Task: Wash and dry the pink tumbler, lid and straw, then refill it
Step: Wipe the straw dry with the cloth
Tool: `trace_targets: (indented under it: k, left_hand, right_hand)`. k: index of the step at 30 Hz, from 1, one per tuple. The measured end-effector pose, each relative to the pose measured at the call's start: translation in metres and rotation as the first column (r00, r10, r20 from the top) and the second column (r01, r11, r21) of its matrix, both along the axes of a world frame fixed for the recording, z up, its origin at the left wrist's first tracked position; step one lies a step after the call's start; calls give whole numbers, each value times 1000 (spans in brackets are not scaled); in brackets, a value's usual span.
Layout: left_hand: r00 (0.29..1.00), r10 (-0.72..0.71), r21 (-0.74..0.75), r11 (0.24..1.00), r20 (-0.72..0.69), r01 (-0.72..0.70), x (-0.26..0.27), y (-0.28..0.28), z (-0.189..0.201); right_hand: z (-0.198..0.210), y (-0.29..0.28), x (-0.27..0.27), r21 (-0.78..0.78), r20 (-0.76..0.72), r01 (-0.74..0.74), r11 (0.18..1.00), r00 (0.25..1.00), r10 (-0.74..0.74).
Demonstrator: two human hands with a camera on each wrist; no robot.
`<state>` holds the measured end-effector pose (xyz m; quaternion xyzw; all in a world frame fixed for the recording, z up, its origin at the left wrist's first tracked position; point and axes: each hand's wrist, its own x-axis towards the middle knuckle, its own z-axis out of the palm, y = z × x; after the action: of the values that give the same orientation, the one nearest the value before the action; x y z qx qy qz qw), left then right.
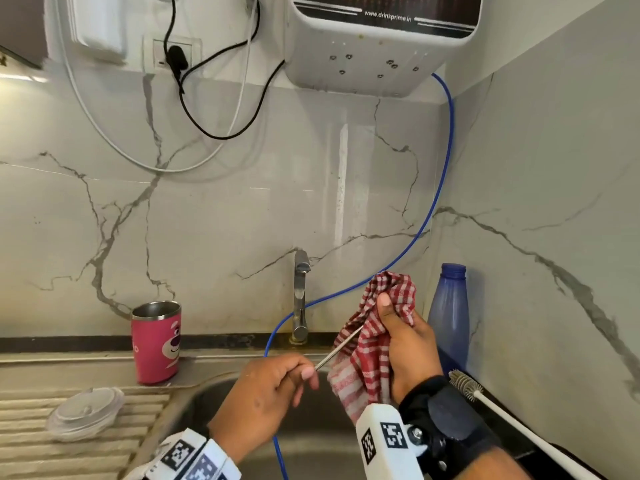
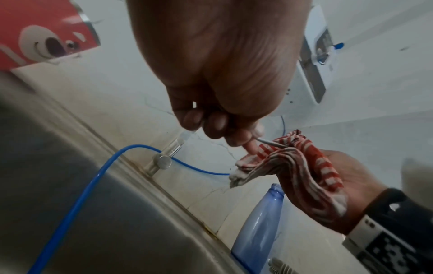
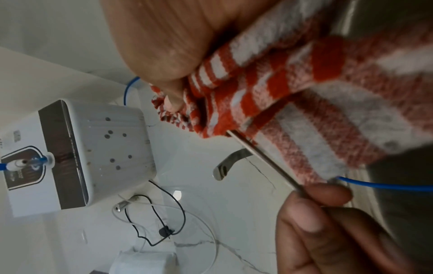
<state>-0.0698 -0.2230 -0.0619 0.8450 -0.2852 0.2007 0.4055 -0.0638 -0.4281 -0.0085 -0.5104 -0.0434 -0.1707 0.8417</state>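
1. The clear lid [image 1: 85,413] lies on the ribbed drainboard [image 1: 31,441], far left.
2. The pink tumbler [image 1: 156,342] stands upright and open just behind it.
3. My left hand [image 1: 265,393] pinches one end of the metal straw [image 1: 339,347] over the sink [image 1: 311,441].
4. My right hand [image 1: 403,344] clamps the red checked cloth [image 1: 375,337] around the straw's other end.
5. A blue bottle [image 1: 449,313] stands right.
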Motion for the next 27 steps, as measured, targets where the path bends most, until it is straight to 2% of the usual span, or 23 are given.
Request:
trace_targets:
  k: [4,10,12,15,18,20,22,24,27]
  left_hand:
    - [1000,-23,-80,997,13,24,1,10,3]
    - [994,-15,-41,999,-107,11,4,21,0]
    - [993,19,5,1000,-113,-19,3,20,3]
    - [992,70,93,994,-106,-60,-2,15,5]
    - [985,113,92,991,-130,-102,-4,14,2]
    - [980,140,81,988,-141,-129,-4,16,1]
    - [979,145,86,987,-140,-134,-5,19,2]
    - [984,100,63,994,-148,-92,-6,17,5]
    - [990,-42,-42,998,-135,37,-12,5,12]
  right_hand:
    - [-9,22,-4,-43,-5,-84,996,996,84]
    - [-13,36,-14,-187,54,-110,976,991,122]
    - [-11,33,-16,-213,58,-65,975,995,79]
    - [-6,22,-15,-131,17,5,991,1000,-3]
    - [-3,9,-10,-63,-28,82,995,996,-84]
    - [-4,3,-7,-72,-58,111,991,992,-115]
    - [-6,3,-6,-115,-87,77,990,992,-87]
    - [-9,6,-9,-170,-58,45,984,997,-55]
    - [-13,21,-14,-286,11,-44,957,999,49]
